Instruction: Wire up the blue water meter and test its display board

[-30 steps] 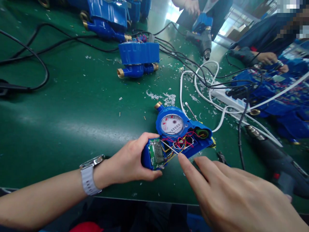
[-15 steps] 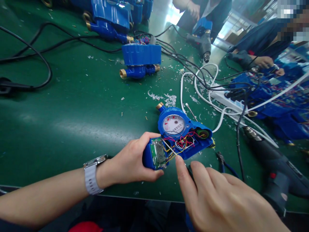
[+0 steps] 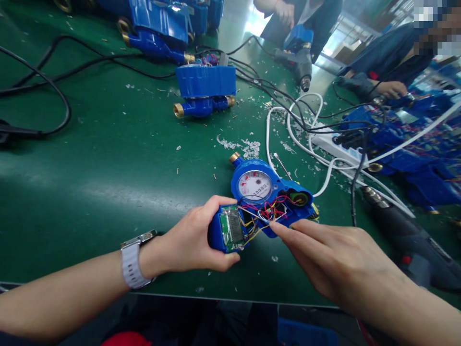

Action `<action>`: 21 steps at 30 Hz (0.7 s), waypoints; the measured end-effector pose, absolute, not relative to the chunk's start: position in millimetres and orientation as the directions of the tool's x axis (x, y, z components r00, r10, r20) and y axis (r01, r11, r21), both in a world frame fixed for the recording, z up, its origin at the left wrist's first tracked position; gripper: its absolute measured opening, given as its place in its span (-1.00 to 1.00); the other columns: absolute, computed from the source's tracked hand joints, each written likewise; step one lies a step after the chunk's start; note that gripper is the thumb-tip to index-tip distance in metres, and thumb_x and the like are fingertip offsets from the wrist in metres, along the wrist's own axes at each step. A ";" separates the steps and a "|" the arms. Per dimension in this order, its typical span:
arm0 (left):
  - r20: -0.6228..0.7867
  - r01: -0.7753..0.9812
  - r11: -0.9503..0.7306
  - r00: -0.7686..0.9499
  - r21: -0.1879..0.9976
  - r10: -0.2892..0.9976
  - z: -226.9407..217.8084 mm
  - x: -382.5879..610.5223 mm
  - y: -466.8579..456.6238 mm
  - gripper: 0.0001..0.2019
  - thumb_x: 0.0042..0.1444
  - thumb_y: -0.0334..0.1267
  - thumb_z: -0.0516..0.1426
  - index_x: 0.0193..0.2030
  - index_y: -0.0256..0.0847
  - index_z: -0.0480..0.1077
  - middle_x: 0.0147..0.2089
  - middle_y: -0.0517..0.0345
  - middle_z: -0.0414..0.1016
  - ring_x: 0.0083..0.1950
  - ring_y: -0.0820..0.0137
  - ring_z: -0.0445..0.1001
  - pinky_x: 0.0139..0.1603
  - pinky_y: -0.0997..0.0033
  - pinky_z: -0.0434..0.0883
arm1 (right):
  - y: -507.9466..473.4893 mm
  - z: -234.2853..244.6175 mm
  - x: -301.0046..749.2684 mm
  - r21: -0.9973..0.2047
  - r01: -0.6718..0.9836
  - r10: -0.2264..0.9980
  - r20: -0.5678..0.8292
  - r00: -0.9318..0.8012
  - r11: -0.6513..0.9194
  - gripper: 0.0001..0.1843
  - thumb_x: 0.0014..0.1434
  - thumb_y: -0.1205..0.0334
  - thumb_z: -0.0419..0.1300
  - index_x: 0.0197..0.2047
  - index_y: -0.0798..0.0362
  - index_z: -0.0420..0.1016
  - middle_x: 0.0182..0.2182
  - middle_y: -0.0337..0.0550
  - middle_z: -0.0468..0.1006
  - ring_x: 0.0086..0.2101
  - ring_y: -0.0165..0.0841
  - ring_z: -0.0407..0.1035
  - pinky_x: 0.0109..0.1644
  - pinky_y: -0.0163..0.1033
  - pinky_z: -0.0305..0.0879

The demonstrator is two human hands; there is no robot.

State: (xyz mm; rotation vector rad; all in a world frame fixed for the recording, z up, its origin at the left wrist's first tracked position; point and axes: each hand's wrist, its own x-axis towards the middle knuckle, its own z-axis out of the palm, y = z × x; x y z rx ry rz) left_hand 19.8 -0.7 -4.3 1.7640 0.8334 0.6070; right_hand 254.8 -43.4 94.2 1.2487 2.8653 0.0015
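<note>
A blue water meter point(image 3: 254, 186) with a round white dial lies near the table's front, its side housing open on a tangle of red, yellow and white wires point(image 3: 268, 211). My left hand point(image 3: 190, 235), wearing a watch, grips the blue display module point(image 3: 232, 226), whose green circuit board and small screen face up. Wires run from that module into the meter. My right hand point(image 3: 331, 254) is closed around a thin screwdriver point(image 3: 254, 213); its handle is hidden under the fingers. The shaft's tip reaches the module's upper edge, beside my left thumb.
Another blue meter point(image 3: 206, 84) stands further back, with more at the back left. A white power strip point(image 3: 333, 142), tangled cables and a heat gun point(image 3: 399, 230) occupy the right. Clear scraps point(image 3: 250, 148) and a second screwdriver point(image 3: 283, 166) lie behind the meter. Co-workers' hands point(image 3: 392, 90) are across the table.
My right hand has turned and flattened out, lowering the screwdriver's shaft to a shallower angle toward the module's upper edge. My left hand keeps its grip. The pliers are now hidden behind my right hand.
</note>
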 end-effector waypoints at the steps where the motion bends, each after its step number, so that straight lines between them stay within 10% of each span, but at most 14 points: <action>1: 0.010 0.244 -0.212 0.633 0.946 0.774 -4.6 19.4 -0.5 -0.31 -0.17 -0.24 0.31 0.13 -0.21 0.14 -0.04 0.04 0.51 -0.09 0.26 0.54 -0.10 0.29 0.48 | -43.6 91.6 257.4 -0.003 0.731 0.731 -0.010 -0.683 0.683 -0.60 0.19 0.51 -0.06 0.06 0.16 0.35 -0.40 -0.14 0.53 -0.54 -0.37 0.45 -0.58 -0.34 0.25; 14: 0.009 0.278 -0.266 0.676 0.923 0.737 -9.8 21.2 -1.1 -0.23 -0.16 -0.21 0.30 0.19 -0.21 0.07 -0.01 -0.04 0.51 -0.09 0.17 0.57 -0.14 0.22 0.50 | -43.7 117.5 250.7 0.229 0.706 0.736 -0.081 -0.672 0.670 -0.49 -0.02 0.55 -0.02 -0.01 0.11 0.46 -0.38 -0.08 0.52 -0.54 -0.33 0.42 -0.62 -0.33 0.24; 21: 0.042 0.286 -0.314 0.674 0.906 0.737 -10.6 22.1 -1.3 -0.25 -0.15 -0.20 0.31 0.18 -0.22 0.08 0.00 -0.03 0.50 -0.08 0.20 0.56 -0.14 0.24 0.49 | -57.7 122.2 218.3 0.407 0.640 0.725 -0.086 -0.683 0.652 -0.74 0.09 0.42 0.07 -0.18 0.14 0.53 -0.51 -0.11 0.46 -0.62 -0.35 0.29 -0.66 -0.31 0.06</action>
